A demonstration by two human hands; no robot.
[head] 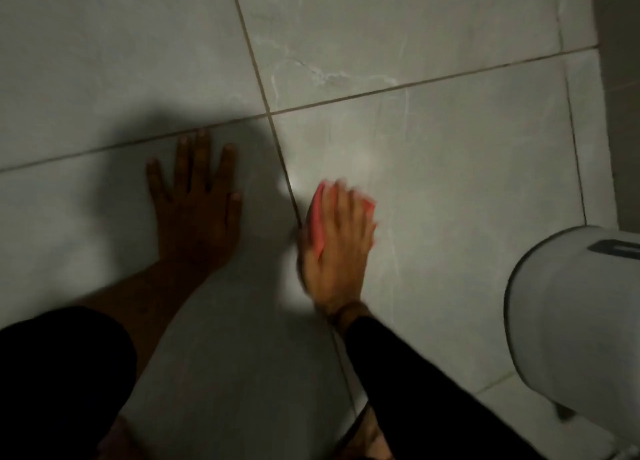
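Observation:
My left hand (pixel 197 203) lies flat on the grey tiled floor (pixel 433 154) in shadow, fingers spread and straight, holding nothing. My right hand (pixel 337 248) is to its right, blurred, with its fingers curled over a pink sponge or scrub pad (pixel 317 217) that it presses against the floor beside a grout line. Only the pad's left edge and a far corner show from under the fingers. Both arms wear black sleeves.
A white rounded fixture (pixel 571 314) with a dark label stands on the floor at the right edge. A darker wall strip (pixel 623 78) runs down the far right. A foot in a sandal (pixel 367 439) shows at the bottom edge.

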